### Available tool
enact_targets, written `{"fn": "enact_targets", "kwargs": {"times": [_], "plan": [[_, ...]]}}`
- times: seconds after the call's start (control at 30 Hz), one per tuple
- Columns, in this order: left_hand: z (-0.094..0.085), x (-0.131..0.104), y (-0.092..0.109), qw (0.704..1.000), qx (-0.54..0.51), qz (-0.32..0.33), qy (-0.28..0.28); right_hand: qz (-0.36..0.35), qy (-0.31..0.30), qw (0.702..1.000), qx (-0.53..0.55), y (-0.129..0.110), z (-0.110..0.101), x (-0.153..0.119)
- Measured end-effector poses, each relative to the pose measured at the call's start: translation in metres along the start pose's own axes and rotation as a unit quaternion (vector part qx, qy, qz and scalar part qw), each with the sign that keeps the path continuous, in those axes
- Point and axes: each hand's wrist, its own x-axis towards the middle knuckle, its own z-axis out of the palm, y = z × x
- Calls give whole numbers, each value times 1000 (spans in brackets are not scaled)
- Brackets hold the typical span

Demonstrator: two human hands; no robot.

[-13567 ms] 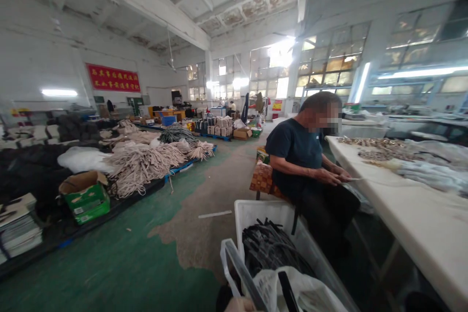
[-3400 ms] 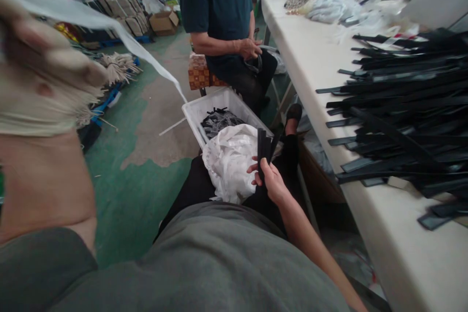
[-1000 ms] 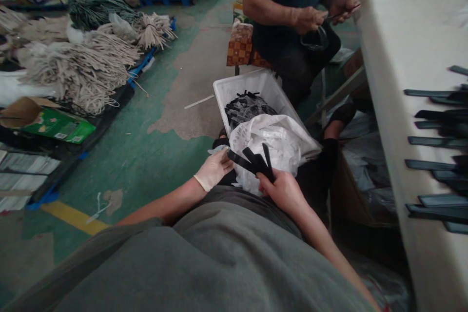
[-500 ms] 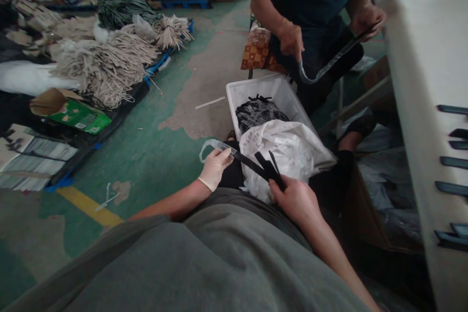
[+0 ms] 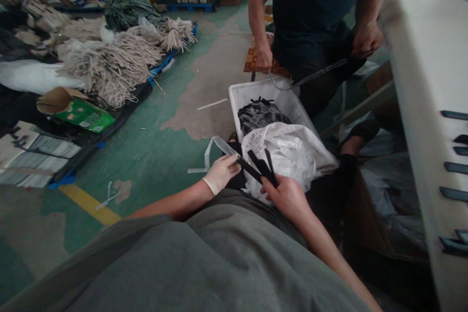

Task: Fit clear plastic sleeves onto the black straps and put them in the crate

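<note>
My left hand (image 5: pixel 222 173), in a thin whitish glove, is closed on a narrow clear plastic sleeve (image 5: pixel 220 143) where a black strip (image 5: pixel 249 167) meets it. The sleeve's loose end bends down and to the left. My bare right hand (image 5: pixel 288 196) grips the other end of that strip, with several more short black strips (image 5: pixel 260 162) fanned out above the fingers. Just beyond both hands, an open white sack (image 5: pixel 258 144) holds crumpled clear and white plastic pieces. Behind it, a white plastic bin (image 5: pixel 236 107) contains a heap of black strips (image 5: pixel 261 114), some in clear wrapping.
Across the bin a co-worker (image 5: pixel 325 14) holds a long clear strip between both hands. A pale table (image 5: pixel 413 83) with dark strips along it runs down the right side. Bundled beige cords (image 5: pixel 106 68) and a green carton (image 5: pixel 86 114) lie at left. A cardboard box (image 5: pixel 365 214) stands under the table.
The sleeve's loose end now hangs lower and further out to the left. My right hand has shifted slightly left with the strips. The co-worker's left-side hand has dropped toward the bin.
</note>
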Motion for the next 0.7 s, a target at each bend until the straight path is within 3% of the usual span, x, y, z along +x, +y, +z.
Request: {"fn": "enact_targets", "kwargs": {"times": [0.07,0.17,0.27,0.4,0.6,0.7], "plan": [[-3,3,2,1000,-7,-3,14,11,18,1000,-11,6,-3,-2],[-3,2,-5,1000,5,-27,-11,9,43,998,-52,3,0,1],[2,0,-15,998,20,-35,-40,-3,29,999,-32,-5,7,10],[3,-2,-17,998,31,-41,-39,-1,7,1000,12,-4,5,13],[-10,-9,-9,976,-17,-186,-109,-19,19,997,74,7,-6,-8],[-17,-4,-5,979,-73,-181,-56,-8,24,995,97,11,-8,-16]]}}
